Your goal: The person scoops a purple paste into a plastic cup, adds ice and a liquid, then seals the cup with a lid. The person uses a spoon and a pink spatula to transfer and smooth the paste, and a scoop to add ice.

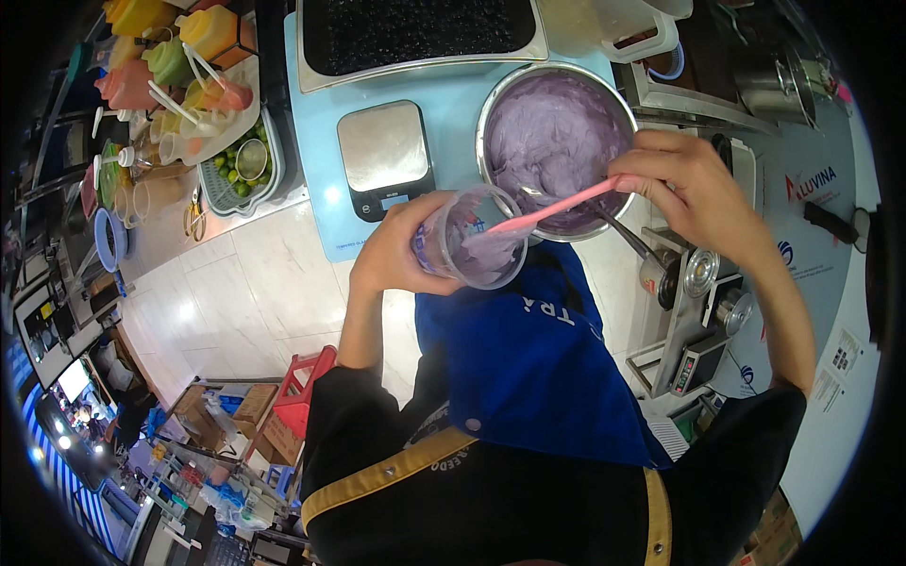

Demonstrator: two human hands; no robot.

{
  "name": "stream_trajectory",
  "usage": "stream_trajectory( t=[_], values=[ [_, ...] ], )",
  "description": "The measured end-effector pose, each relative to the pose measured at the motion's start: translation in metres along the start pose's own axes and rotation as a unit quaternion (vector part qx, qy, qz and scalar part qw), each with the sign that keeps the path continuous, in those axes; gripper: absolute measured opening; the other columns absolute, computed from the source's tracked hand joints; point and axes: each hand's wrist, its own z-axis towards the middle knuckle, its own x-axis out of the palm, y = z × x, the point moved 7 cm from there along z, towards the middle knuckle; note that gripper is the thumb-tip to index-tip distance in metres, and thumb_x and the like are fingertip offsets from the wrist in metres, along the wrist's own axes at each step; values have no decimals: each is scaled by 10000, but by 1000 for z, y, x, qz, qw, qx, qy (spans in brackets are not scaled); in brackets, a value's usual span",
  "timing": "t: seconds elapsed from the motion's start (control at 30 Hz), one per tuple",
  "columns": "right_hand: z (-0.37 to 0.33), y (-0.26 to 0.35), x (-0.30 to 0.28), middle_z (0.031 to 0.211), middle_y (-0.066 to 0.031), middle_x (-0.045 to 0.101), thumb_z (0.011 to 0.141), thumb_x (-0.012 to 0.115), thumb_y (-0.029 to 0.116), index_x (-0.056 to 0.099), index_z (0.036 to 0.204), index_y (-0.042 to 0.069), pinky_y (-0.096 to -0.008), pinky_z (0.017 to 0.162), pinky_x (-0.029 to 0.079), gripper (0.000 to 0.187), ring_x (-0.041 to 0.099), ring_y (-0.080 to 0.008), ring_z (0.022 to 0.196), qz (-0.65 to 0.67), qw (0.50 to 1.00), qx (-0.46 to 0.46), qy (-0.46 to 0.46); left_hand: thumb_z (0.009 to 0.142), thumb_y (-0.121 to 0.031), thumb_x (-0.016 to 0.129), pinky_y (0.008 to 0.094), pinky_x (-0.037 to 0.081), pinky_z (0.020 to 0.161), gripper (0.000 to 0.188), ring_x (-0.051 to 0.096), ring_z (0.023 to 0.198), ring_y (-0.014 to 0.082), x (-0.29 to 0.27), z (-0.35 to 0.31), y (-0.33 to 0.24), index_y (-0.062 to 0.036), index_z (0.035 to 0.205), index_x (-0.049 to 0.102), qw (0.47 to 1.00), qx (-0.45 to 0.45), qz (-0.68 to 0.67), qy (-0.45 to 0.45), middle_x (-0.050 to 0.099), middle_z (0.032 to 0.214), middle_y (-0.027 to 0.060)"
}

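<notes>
My left hand (pixel 389 247) is wrapped round a clear plastic cup (pixel 442 247), tilted so its mouth shows. Purple paste (pixel 491 253) lies inside and smears the cup wall. My right hand (pixel 694 193) grips the end of a pink spatula (pixel 576 197), whose blade reaches into the cup against the paste. Just beyond the cup stands a steel bowl (pixel 483 127) of thick purple mash (pixel 557 118). A metal spoon (pixel 630 236) rests in the bowl, its handle leaning over the near rim. To the bowl's left sits a kitchen scale (pixel 382 146) with nothing on its plate.
A steel tray (pixel 425 75) of black pearls lies at the back of the blue mat (pixel 321 170). Leftward are a basket (pixel 226 193) of green limes, scissors (pixel 195 217) and several syrup bottles (pixel 208 36). A red stool (pixel 300 387) stands on the floor; steel shelving (pixel 651 363) is at right.
</notes>
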Motion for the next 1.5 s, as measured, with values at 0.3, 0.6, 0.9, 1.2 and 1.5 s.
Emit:
stream_trajectory(
  t=[0.3, 0.6, 0.9, 1.2, 1.5],
  values=[
    [-58, -80, 90, 779, 18, 604, 1007, 603, 186, 702, 1034, -10, -241, 646, 416, 221, 511, -56, 721, 414, 883, 220, 5, 478, -229, 962, 371, 522, 921, 918, 675, 1058, 264, 2, -9, 14, -28, 1286, 576, 993, -10, -3, -120, 671, 1202, 130],
    [-74, -86, 107, 679, 78, 378, 1042, 538, 304, 606, 886, 51, -215, 510, 231, 305, 297, -29, 583, 681, 689, 242, -62, 557, -53, 924, 317, 560, 826, 924, 647, 1032, 206, -7, -15, 47, -27, 1362, 471, 940, -105, -160, -284, 625, 1175, 120],
    [-185, -197, 124, 585, 111, 354, 1030, 563, 327, 675, 874, 59, -222, 449, 172, 330, 267, -5, 500, 405, 792, 412, -196, 600, -97, 945, 322, 544, 924, 840, 624, 1090, 204, -93, 3, 91, 18, 1306, 505, 907, -29, 41, -417, 613, 1225, 133],
    [-158, -202, 134, 598, -21, 519, 974, 645, 357, 545, 1307, 64, -293, 542, 343, 455, 431, -106, 570, 157, 857, 433, -230, 462, -382, 1012, 454, 404, 1102, 1451, 431, 1362, 314, -106, -29, 83, -20, 1556, 129, 926, -18, 151, -346, 386, 1479, 218],
    [-196, -178, 121, 761, -58, 628, 982, 649, 345, 439, 1448, 98, -250, 688, 422, 568, 566, -113, 735, 179, 808, 441, -347, 430, -426, 1007, 520, 431, 1053, 1487, 390, 1395, 341, -126, -56, 77, -95, 1577, 122, 922, -41, 180, -339, 363, 1506, 215]
  ],
)
